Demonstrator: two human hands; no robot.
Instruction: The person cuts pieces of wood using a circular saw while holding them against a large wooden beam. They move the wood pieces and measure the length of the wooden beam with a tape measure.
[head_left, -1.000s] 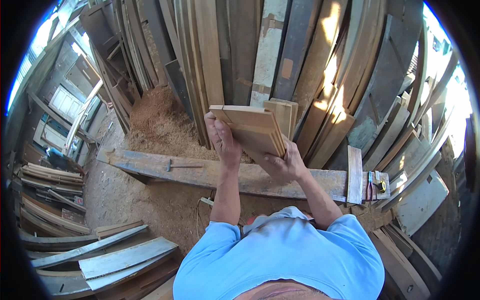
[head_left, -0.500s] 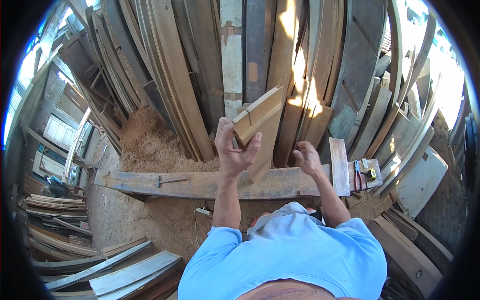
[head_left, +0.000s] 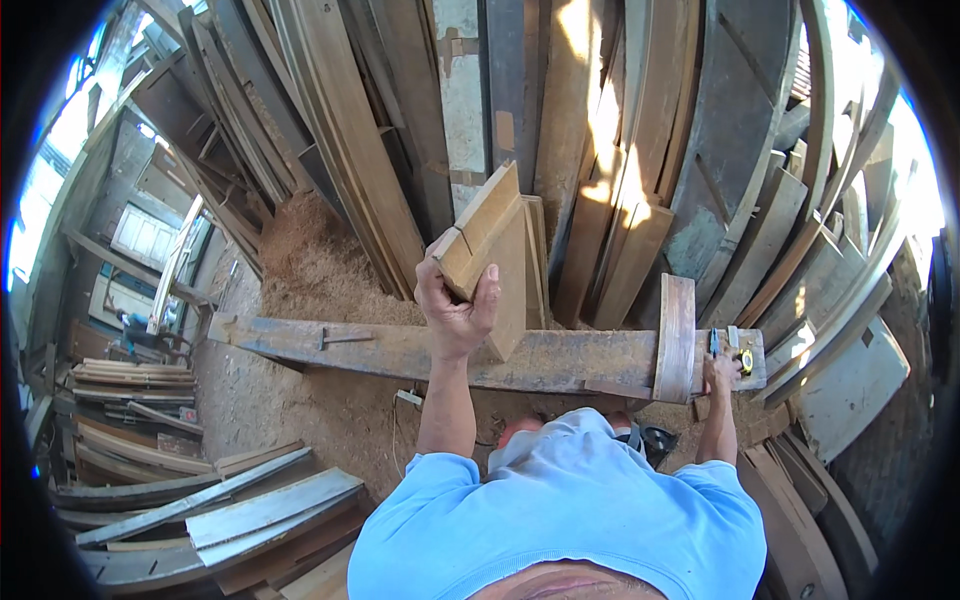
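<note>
My left hand (head_left: 456, 312) grips the upper end of a wooden board (head_left: 508, 270), thumb on one side and fingers behind. The board stands tilted, its lower corner by the wooden beam (head_left: 560, 360), and a stepped edge and a thin dark line show near its top. At the beam's right end, my right hand (head_left: 721, 372) closes over the handles of a pair of pliers (head_left: 713, 342); only the upper part of the tool shows. Right beside those fingers sits a yellow and black tape measure (head_left: 745, 360).
A hammer (head_left: 345, 339) lies on the beam's left part. Across its right part rests a short plank (head_left: 675, 335). Tall boards (head_left: 350, 150) lean behind, with a sawdust heap (head_left: 310, 250) at their foot. Stacked planks (head_left: 270, 515) fill the lower left.
My right hand has moved right and down from beside the board to the pliers. My left hand still holds the board, now turned and slightly lower. The view has shifted a little.
</note>
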